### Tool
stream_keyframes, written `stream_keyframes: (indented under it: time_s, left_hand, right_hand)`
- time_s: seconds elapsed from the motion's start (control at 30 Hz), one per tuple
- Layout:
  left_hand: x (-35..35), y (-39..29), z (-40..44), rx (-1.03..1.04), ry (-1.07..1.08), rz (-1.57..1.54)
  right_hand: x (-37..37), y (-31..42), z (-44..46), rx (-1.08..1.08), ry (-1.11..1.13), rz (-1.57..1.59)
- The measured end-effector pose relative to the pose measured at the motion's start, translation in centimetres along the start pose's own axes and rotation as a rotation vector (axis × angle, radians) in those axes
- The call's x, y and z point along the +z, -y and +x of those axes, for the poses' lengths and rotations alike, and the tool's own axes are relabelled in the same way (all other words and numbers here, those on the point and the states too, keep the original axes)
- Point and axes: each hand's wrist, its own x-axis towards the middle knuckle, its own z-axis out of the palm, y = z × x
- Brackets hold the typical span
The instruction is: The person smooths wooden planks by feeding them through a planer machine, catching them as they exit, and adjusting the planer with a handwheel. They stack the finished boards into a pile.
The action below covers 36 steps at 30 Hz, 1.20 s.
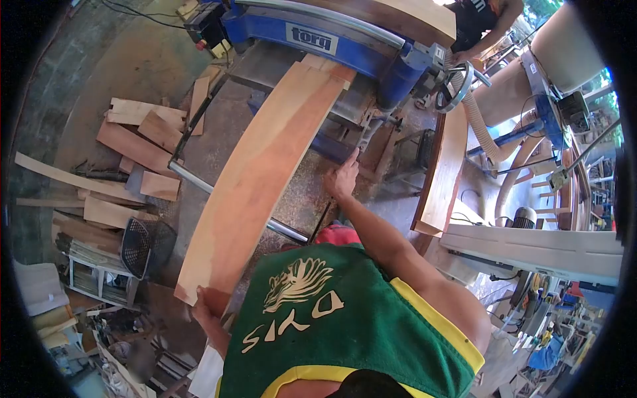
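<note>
Left hand [208,304]: at 7 o'clock, gripping your plank [262,176] by its near end.
Plank: stretches from 7 to 12 o'clock, its far end at your blue machine [312,36].
Right hand [342,179]: near centre, toward 1 o'clock; you cannot tell whether it grips.
Offcuts [141,145]: piled at your 9 o'clock.
</note>
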Motion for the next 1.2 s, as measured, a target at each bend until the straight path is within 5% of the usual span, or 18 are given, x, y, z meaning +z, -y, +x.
stream_keyframes:
  time_s: [0.27,0.37,0.43,0.57,1.2]
  left_hand:
    - [2.6,-1.1,-1.4,-0.023,0.177,0.003]
    - [5.1,-2.9,-3.3,0.114,0.327,0.321]
    - [5.5,-1.6,-1.3,-0.122,0.209,0.074]
    - [5.7,-0.4,0.5,-0.244,0.255,0.118]
    - [6.9,3.3,4.8,-0.319,0.279,0.079]
  right_hand:
    - [0.7,-1.0,0.3,0.001,0.005,-0.016]
    - [1.6,-1.5,1.1,0.038,0.015,-0.020]
    - [1.3,-1.6,0.4,0.023,0.004,-0.006]
    - [-0.2,-0.8,0.0,0.129,0.016,0.007]
    - [-0.8,0.4,-0.3,0.093,0.026,0.083]
